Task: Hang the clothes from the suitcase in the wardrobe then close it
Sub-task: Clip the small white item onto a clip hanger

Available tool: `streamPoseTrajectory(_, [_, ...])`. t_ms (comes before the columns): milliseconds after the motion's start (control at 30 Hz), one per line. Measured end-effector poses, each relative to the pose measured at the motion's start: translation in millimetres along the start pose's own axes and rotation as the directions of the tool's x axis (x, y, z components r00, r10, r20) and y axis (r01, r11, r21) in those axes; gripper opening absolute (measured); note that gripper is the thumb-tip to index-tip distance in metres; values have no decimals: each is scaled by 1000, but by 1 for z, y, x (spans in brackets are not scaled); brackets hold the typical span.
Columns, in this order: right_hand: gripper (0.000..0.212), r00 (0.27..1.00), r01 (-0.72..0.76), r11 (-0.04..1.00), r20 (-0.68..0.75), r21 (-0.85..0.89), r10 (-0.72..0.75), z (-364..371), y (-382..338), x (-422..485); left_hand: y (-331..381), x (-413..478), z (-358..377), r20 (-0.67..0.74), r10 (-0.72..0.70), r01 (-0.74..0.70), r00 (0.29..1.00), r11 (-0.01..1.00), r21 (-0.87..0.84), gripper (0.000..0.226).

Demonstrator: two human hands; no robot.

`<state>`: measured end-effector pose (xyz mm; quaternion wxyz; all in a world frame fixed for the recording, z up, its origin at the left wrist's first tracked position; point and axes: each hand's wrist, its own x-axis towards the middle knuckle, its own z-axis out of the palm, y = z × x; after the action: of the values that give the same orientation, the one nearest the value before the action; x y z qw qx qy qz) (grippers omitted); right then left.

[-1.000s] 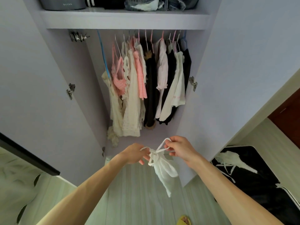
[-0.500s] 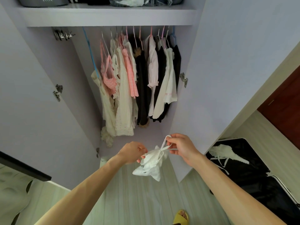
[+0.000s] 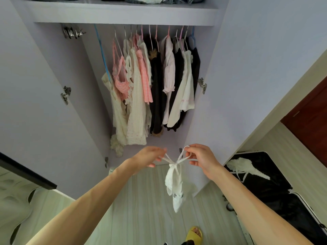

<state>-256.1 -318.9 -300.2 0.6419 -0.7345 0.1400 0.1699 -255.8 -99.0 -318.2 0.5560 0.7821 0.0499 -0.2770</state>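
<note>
A small white garment (image 3: 175, 184) with thin straps hangs between my hands in front of the open wardrobe (image 3: 123, 13). My left hand (image 3: 150, 156) pinches one strap and my right hand (image 3: 200, 156) pinches the other, so the cloth dangles below them. Inside, several pink, cream, black and white clothes (image 3: 150, 89) hang on hangers from the rail. The open black suitcase (image 3: 276, 190) lies on the floor at the lower right with another white garment (image 3: 246, 167) in it.
Both wardrobe doors stand open, the left door (image 3: 35, 103) and the right door (image 3: 256, 76) flanking me. A shelf above the rail holds bags and folded items. My foot in a yellow slipper (image 3: 193, 235) rests on the pale wood floor. A dark red door (image 3: 311, 117) is at the far right.
The white garment was bunched up between my hands; now my hands have spread apart on its straps and the cloth hangs down straight. The view has tilted slightly.
</note>
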Motion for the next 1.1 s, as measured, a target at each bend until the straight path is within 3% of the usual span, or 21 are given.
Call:
streamPoseTrajectory(133, [26,998,-68,976,6,205,68,-2,0,-2,11,3,-5,-113,22,-58,993,945,-323,26])
streamPoseTrajectory(267, [34,991,-134,917,76,374,114,-2,-1,-3,19,-3,-7,-108,48,-84,993,928,-364,21])
streamPoseTrajectory(367, [47,978,-160,896,187,413,88,-5,3,-3,28,-7,-10,-47,96,-105,994,952,-286,21])
streamPoseTrajectory(467, [41,965,-102,942,263,320,15,-5,3,-5,42,-10,-16,-49,139,-144,989,979,-143,22])
streamPoseTrajectory(533, [32,972,-36,966,234,257,-26,0,1,-6,52,-11,-21,-36,152,-154,988,986,-59,22])
streamPoseTrajectory(767, [9,960,260,961,-78,-99,-268,15,-7,1,86,-19,-40,0,145,-144,989,989,34,19])
streamPoseTrajectory(867, [23,929,292,938,-176,-188,-324,21,-14,2,97,-23,-43,19,152,-152,988,988,23,24])
streamPoseTrajectory(933, [32,927,320,923,-130,-212,-351,26,-21,1,103,-26,-43,41,161,-162,986,987,8,26])
streamPoseTrajectory(1033, [17,949,313,942,61,-123,-308,36,-28,2,112,-28,-40,60,174,-173,983,985,-6,24])
streamPoseTrajectory(1100, [17,942,333,934,86,-127,-324,39,-28,4,118,-30,-37,68,185,-186,980,983,9,22])
